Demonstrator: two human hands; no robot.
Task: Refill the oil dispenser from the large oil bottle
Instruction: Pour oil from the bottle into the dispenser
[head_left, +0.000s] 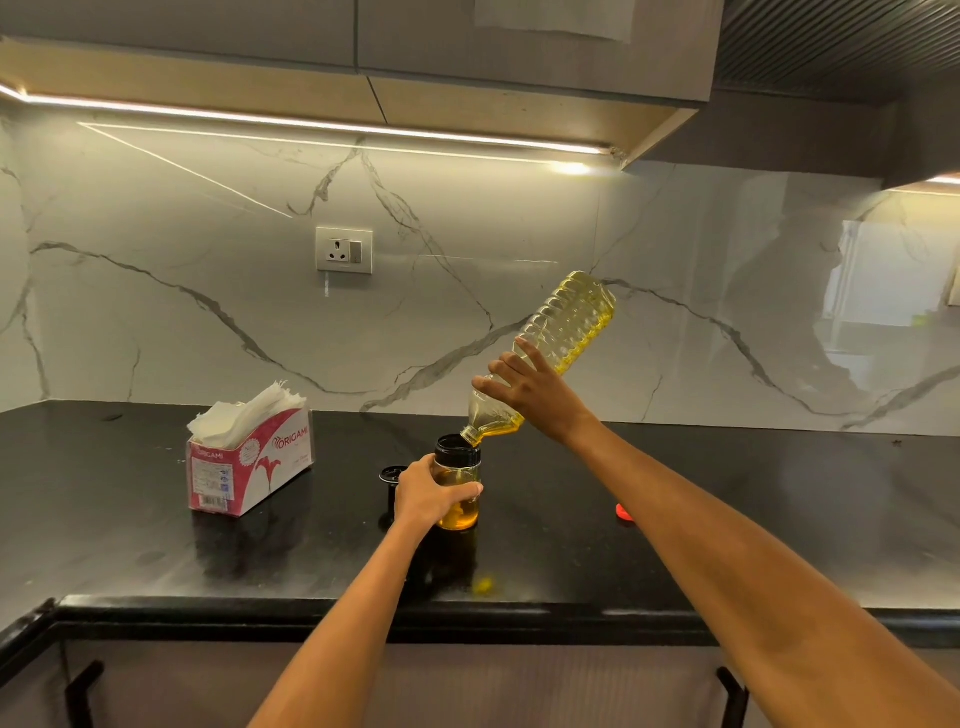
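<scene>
- Right now the right hand (535, 397) has its grip wrapped over the shoulder of the large oil bottle (566, 332), fingers spread across the clear plastic and pressed onto it, holding it tipped steeply with the base up and away from the grip.
- Just below that grip, the bottle's open neck sits at the black rim of the oil dispenser (457, 483), touching it or very nearly; whether oil is running at this instant is too fine to tell.
- The left hand (428, 493) closes its grip around the dispenser's glass body, thumb on the near side, steadying it upright on the bench (156, 545); amber oil fills the lower part of the glass.
- Handling, as a judgement: the bottle looks mostly full, so heavy and top-loaded when tilted; its thin ribbed plastic will give under a squeeze and could surge the pour. Holding near the shoulder gives control of the neck. Oily film would make either vessel slippery, and the glass is breakable.
- Left of the left grip, a black lid (390, 475) lies on the bench; farther left stands a tissue box (249, 460).
- Right of both grips, well apart, a red cap (623, 512) rests on the bench.
</scene>
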